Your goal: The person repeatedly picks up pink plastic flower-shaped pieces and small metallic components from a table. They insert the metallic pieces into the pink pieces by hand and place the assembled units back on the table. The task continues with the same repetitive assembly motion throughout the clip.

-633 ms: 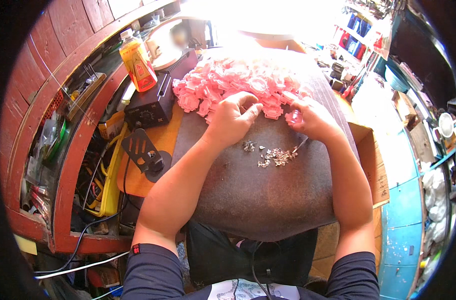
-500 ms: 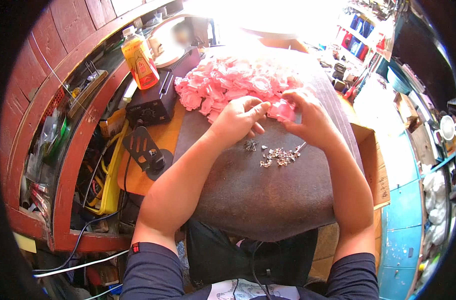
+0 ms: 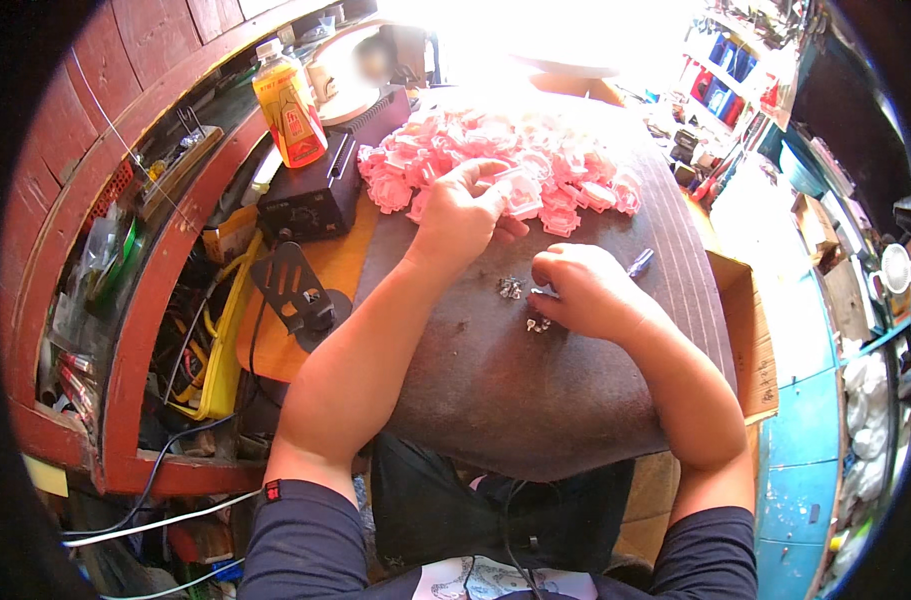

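Pink plastic pieces (image 3: 495, 160) lie in a heap just beyond my fingers. My left hand (image 3: 460, 215) pinches 1 pale pink piece (image 3: 523, 192) between thumb and fingertips at the near edge of the heap. My right hand (image 3: 580, 290) is curled down on the dark mat (image 3: 535, 400), covering small metal parts (image 3: 511, 288); what its fingers hold, I cannot tell.

Near mat (image 3: 535, 400) bare — pink pile (image 3: 565, 165) beyond

On the mat (image 3: 535, 400) I see my left hand (image 3: 460, 215) at the plastic pieces (image 3: 495, 160) behind, right hand (image 3: 585, 290) over the small metal parts (image 3: 512, 289) nearer me.
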The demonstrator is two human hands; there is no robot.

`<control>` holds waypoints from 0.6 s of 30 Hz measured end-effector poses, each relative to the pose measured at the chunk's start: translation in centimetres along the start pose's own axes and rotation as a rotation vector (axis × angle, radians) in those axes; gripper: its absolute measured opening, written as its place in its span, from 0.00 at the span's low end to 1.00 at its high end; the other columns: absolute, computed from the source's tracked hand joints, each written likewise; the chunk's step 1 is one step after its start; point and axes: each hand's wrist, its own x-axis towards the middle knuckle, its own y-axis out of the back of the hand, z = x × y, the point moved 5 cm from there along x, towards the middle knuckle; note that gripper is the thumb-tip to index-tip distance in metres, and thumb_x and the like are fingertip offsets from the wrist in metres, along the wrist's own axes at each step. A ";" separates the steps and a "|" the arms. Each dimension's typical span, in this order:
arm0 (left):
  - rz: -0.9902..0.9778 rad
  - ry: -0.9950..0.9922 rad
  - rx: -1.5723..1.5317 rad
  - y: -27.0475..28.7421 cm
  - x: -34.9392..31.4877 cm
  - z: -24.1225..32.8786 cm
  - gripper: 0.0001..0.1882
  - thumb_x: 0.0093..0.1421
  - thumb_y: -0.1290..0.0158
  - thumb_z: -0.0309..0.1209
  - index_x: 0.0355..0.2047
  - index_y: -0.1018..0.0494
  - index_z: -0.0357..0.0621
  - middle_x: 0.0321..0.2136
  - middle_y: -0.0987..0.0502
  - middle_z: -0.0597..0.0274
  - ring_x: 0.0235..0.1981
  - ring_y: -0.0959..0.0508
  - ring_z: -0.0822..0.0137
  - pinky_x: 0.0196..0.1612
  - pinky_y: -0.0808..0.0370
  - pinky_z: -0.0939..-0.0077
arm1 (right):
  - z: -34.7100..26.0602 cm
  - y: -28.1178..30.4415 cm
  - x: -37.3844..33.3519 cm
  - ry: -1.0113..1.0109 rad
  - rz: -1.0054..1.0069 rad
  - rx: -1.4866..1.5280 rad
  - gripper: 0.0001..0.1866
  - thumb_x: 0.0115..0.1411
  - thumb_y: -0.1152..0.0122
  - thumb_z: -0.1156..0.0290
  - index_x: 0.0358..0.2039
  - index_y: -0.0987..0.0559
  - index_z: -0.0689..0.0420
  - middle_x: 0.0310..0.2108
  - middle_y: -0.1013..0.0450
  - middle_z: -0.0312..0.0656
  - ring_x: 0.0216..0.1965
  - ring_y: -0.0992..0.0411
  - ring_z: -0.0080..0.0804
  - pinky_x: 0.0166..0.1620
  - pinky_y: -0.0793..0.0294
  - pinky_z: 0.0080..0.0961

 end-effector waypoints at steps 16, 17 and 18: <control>-0.131 -0.195 0.501 -1.5 -1.2 -0.3 0.14 0.63 0.48 0.25 0.48 0.21 0.40 0.22 0.23 0.71 0.21 0.28 0.84 0.25 0.29 0.82 | 6.3 1.3 0.3 -0.352 0.365 1.167 0.03 0.61 0.40 0.74 0.31 0.23 0.59 0.24 0.26 0.35 0.24 0.27 0.21 0.26 0.30 0.19; -0.159 -0.184 0.499 -1.8 -1.4 -0.3 0.13 0.63 0.46 0.26 0.47 0.21 0.40 0.22 0.23 0.71 0.21 0.29 0.84 0.24 0.30 0.82 | 6.1 1.3 0.3 -0.382 0.370 1.276 0.03 0.62 0.41 0.73 0.32 0.23 0.59 0.24 0.26 0.34 0.23 0.27 0.21 0.26 0.30 0.18; -0.182 -0.173 0.498 -2.2 -1.6 -0.3 0.12 0.63 0.44 0.28 0.46 0.20 0.40 0.21 0.23 0.72 0.20 0.29 0.84 0.24 0.31 0.82 | 5.8 1.0 0.4 -0.397 0.369 1.335 0.04 0.65 0.42 0.72 0.34 0.24 0.57 0.23 0.28 0.33 0.22 0.30 0.19 0.25 0.34 0.16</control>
